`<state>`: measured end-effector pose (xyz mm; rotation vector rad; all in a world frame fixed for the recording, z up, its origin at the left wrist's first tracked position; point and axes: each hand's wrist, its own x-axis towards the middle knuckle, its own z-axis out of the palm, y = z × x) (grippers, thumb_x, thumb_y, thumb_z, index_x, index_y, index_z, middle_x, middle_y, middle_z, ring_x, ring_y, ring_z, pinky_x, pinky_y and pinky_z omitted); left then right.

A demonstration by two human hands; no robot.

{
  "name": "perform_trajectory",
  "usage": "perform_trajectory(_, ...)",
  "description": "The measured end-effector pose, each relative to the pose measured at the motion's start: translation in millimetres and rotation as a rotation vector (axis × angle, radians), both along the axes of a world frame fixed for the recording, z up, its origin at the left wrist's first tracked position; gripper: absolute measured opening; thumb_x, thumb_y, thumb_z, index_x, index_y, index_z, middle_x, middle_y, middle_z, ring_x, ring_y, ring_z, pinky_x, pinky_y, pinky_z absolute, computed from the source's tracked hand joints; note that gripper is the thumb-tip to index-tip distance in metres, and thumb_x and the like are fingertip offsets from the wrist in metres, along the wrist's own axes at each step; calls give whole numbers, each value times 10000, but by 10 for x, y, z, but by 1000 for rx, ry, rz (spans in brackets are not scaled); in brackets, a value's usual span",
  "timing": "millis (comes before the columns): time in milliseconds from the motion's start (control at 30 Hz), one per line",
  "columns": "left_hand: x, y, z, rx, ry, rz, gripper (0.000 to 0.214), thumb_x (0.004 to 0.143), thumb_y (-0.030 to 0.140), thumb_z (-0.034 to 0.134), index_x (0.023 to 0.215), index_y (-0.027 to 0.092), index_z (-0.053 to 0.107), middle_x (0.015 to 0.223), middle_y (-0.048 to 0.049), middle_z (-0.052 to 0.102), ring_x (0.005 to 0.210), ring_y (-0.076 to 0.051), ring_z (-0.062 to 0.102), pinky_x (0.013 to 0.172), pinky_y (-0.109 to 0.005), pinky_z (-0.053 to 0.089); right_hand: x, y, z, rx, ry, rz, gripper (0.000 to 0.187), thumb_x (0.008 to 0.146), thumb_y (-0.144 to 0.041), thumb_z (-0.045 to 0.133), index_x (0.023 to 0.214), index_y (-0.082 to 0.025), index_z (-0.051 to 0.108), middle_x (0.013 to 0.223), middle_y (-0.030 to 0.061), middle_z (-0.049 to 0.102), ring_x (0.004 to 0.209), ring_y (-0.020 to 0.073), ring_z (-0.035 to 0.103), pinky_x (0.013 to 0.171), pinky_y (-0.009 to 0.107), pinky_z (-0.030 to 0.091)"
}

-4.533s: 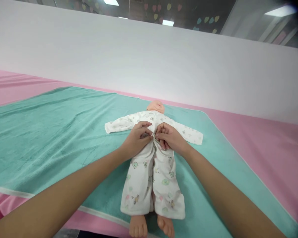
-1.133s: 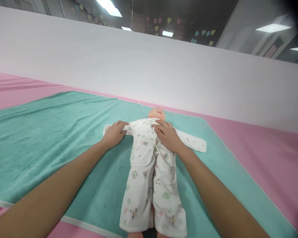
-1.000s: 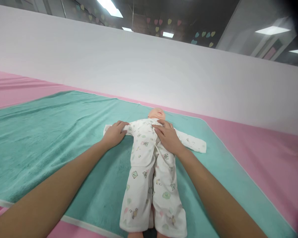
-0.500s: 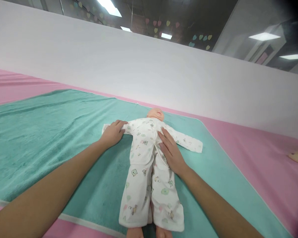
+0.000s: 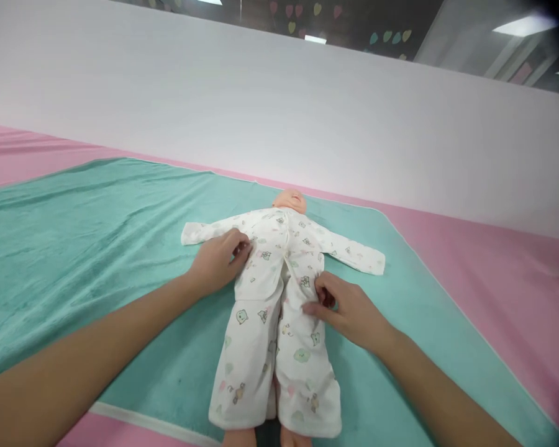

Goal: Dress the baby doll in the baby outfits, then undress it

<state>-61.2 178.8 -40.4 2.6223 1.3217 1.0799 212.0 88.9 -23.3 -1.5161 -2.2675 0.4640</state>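
1. Teal towel (image 5: 74, 248) over pink sheet (image 5: 494, 267) carries the doll (image 5: 289, 200), face up in a white suit (image 5: 261, 347).
2. Left hand (image 5: 221, 261), fingers curled, rests on its chest; grip unclear.
3. Right hand (image 5: 349, 308) pinches suit at the hip.

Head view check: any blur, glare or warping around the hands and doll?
Head view: soft even light, no glare on the doll or towel; left hand and right hand fairly sharp on the suit; forearms stretch toward the lens; upper right corner is vignetted dark.
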Motion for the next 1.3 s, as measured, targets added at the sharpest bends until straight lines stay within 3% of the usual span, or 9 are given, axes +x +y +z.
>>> perform_trajectory(133,133,-234,42,-1,-56,-161,130,894,263,436,799,185,474,655,25,511,549,-103,434,537,-234,332,-26,-34,2,188,-66,-12,282,948,-348,367,711,-199,403,640,-42,454,537,87,382,496,229,288)
perform_trajectory(300,154,-263,75,37,-29,-219,102,886,237,464,808,181,498,651,25,489,542,-95,422,530,-226,318,-115,-134,40,454,-72,27,278,949,-256,349,689,-188,418,596,-26,438,511,91,366,482,239,247)
perform_trajectory(433,146,-239,53,58,-23,-239,75,883,220,467,832,178,502,666,20,494,551,-96,428,529,-226,324,-190,-142,-2,331,-179,182,309,954,-287,350,685,-179,457,642,-10,491,529,91,396,491,247,231)
perform_trajectory(633,147,-241,34,85,-21,-212,79,884,162,436,902,171,512,703,14,549,545,-93,456,521,-225,340,-72,-127,82,94,40,190,426,945,-420,383,604,-167,414,586,-34,441,541,73,385,530,228,266)
perform_trajectory(767,164,-332,70,127,-28,-191,105,880,137,426,928,173,512,715,13,561,540,-91,464,514,-223,351,-143,-343,208,-123,-122,344,517,756,-617,582,564,-163,426,532,-65,440,488,58,345,499,239,222)
perform_trajectory(933,41,-906,85,71,76,-237,134,869,123,427,939,192,518,734,5,572,598,-111,518,534,-230,394,-106,-708,79,-176,-138,416,378,674,-526,706,683,-200,516,633,-86,552,541,69,449,504,237,232)
perform_trajectory(1033,-87,-1422,28,1,189,-154,336,857,80,390,1146,215,497,1002,-58,604,836,-154,596,692,-261,492,-26,-847,-147,-23,-148,347,292,703,-418,695,726,-203,499,717,-60,593,606,103,498,530,252,259)
perform_trajectory(1133,-148,-1830,-50,-45,219,-56,484,805,105,421,1278,204,441,1211,-105,534,1023,-182,584,815,-256,528,-13,-906,-313,168,-125,343,118,760,-195,544,689,-197,450,684,-28,580,581,118,493,537,271,271)
perform_trajectory(1300,-37,-2092,-249,29,226,66,593,758,254,586,1326,211,423,1251,-132,513,1059,-234,589,819,-276,560,-34,-933,-235,156,145,449,129,778,-155,432,678,-224,392,623,-21,555,541,123,490,511,258,303)
